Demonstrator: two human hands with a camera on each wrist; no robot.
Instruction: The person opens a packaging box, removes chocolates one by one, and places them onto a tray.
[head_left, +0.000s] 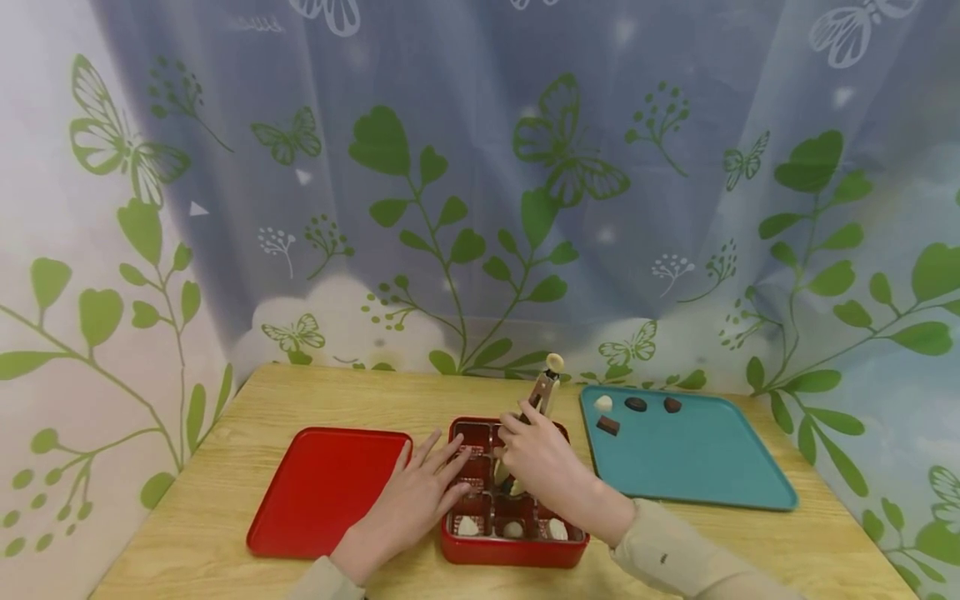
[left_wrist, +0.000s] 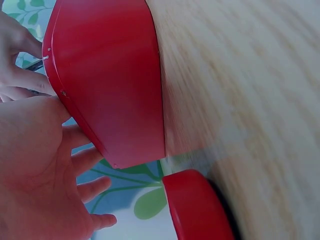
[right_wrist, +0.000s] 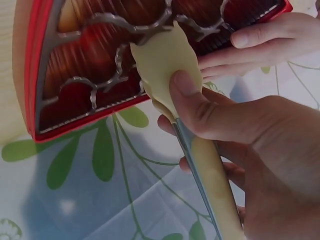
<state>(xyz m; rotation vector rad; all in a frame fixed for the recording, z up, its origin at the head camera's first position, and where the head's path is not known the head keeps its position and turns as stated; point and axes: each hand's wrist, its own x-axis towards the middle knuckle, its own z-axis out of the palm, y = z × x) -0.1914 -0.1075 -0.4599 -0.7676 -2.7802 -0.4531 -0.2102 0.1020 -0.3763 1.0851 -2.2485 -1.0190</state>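
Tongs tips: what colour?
Cream, on the tongs the right hand holds; clearest in the right wrist view.

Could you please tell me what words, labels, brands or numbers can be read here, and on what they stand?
None can be read. The red box, red lid, teal tray and tongs bear no lettering. A small dark mark on the right sleeve is too small to read. The curtain shows only leaves and butterflies.

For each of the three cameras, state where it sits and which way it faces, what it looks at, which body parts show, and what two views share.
Head: looks forward and down at the wooden table; left hand and right hand show.
Left wrist: beside the palm, facing the red box.
Right wrist: along the right hand's tongs, facing the box's compartments.
Shared: both wrist views show the red box and both hands.
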